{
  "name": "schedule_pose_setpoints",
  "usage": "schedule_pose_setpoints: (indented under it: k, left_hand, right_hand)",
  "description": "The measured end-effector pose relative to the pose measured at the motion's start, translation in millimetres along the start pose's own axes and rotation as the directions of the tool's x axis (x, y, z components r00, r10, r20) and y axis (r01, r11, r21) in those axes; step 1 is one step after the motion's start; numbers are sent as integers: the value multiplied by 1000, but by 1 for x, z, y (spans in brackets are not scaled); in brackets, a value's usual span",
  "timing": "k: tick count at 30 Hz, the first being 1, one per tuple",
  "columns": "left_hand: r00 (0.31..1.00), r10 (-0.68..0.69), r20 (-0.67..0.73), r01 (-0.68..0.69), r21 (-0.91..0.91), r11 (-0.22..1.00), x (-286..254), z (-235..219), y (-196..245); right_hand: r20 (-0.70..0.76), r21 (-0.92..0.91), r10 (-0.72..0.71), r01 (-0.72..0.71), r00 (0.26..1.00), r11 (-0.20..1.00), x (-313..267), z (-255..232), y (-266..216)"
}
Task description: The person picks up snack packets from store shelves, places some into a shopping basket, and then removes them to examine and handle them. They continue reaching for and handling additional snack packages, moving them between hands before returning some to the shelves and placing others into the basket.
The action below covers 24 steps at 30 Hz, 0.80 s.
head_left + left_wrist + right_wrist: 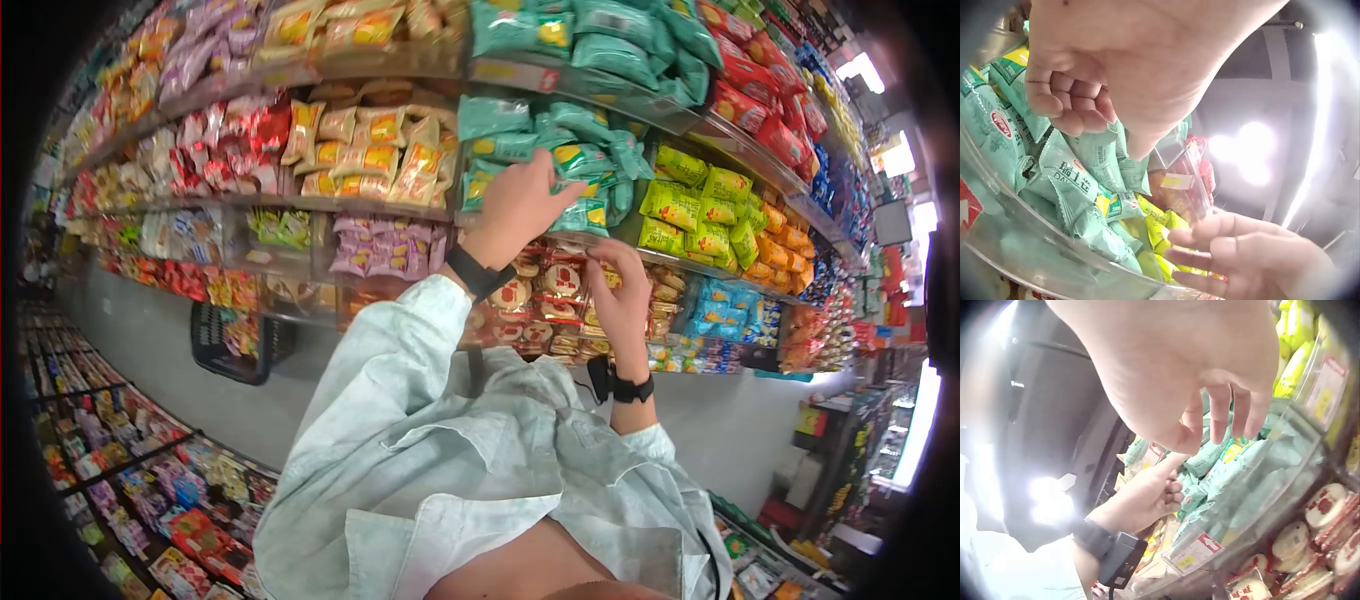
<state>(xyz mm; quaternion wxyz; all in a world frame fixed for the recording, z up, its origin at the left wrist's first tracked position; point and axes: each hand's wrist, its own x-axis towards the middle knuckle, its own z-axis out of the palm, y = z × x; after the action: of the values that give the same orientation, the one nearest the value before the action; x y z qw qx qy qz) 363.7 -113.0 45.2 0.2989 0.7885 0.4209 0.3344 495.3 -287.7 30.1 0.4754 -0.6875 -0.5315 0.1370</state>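
The left hand [520,205] reaches over teal-wrapped packets [495,115] in a clear shelf bin. In the left wrist view the left hand [1129,62] has its fingers bent just above the teal packets [1075,172], thumb apart, with nothing seen between them. The right hand [622,295] hangs at the bin's front edge, fingers loosely bent and holding nothing. In the right wrist view, the right hand [1191,369] is above the teal packets [1210,462], and the left hand [1141,497] is beyond it, at the packets' far side.
Yellow-green packets [705,205] fill the bin to the right, tan packets [375,150] the one to the left. Round, red-marked snacks [560,280] lie on the tier below. Clear bin walls with price tags [1194,553] stand along the front. A dark basket [230,345] is at the lower left.
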Motion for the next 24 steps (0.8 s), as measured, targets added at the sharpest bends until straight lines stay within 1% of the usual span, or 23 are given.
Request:
schedule_pose_setpoints:
  k: [2, 5, 6, 8, 9, 10, 12, 13, 14, 15, 16, 17, 18, 19, 20, 21, 22, 23, 24]
  left_hand:
    - [999, 48, 16, -47, -60, 997, -12, -11, -6]
    - [995, 49, 86, -30, -217, 976, -39, -28, -14]
    - [992, 55, 111, -19, -297, 955, -55, -37, -16]
    - [981, 79, 179, -10, -360, 933, -90, -50, -33]
    - [974, 79, 212, 8, -381, 924, -112, -56, -44]
    - [983, 91, 162, -27, -360, 932, -135, -50, -61]
    - [935, 12, 355, 90, -268, 959, -189, -45, -101]
    - [895, -12, 445, 109, -192, 975, -220, -42, -125]
    - [846, -42, 532, 118, -109, 987, -254, -40, -153]
    - [828, -133, 545, 207, -76, 975, -288, -37, -181]
    - [803, -229, 550, 300, -41, 953, -327, -32, -214]
    - [781, -364, 507, 440, -33, 897, -374, -22, -262]
    - [734, -499, 461, 576, -34, 817, -434, -8, -321]
    - [723, -612, 320, 648, -9, 762, -510, 3, -393]
    - [725, -662, 190, 615, 255, 746, -561, -22, -412]
    - [730, -681, 62, 570, 496, 656, -606, -39, -417]
    - [543, -840, -8, 802, 301, 516, -620, -48, -402]
    - [321, -944, -77, 946, 77, 315, -633, -57, -388]
    - [-70, -973, 218, 839, -515, -176, -624, -83, -363]
  right_hand:
    - [-7, 27, 99, -99, 995, 995, -34, -7, 3]
    - [8, -89, 344, -342, 939, 936, -94, -26, 10]
    - [-6, -120, 353, -351, 936, 929, -114, -29, 10]
    - [0, -170, 363, -358, 932, 918, -151, -30, 16]
    - [64, -93, 490, -484, 869, 870, -178, -34, 32]
    - [131, -29, 599, -601, 790, 799, -209, -39, 57]
    - [234, -19, 657, -673, 716, 740, -286, -46, 126]
    - [237, -7, 769, -790, 594, 613, -334, -44, 157]
    - [235, 4, 859, -884, 455, 467, -379, -42, 185]
    - [242, -13, 913, -940, 328, 341, -414, -39, 204]
    - [257, -44, 941, -970, 221, 239, -445, -34, 220]
    - [276, -106, 953, -981, 128, 162, -476, -32, 232]
    - [295, -165, 953, -979, 68, 120, -497, -32, 239]
    - [314, -226, 949, -969, 26, 101, -512, -32, 243]
    - [328, -271, 944, -959, -6, 88, -523, -31, 248]
    - [340, -312, 940, -946, -26, 87, -532, -32, 253]
    - [345, -322, 938, -943, -34, 84, -533, -35, 259]
    - [346, -322, 937, -944, -41, 78, -533, -35, 266]
    - [350, -316, 935, -946, -45, 73, -532, -33, 272]
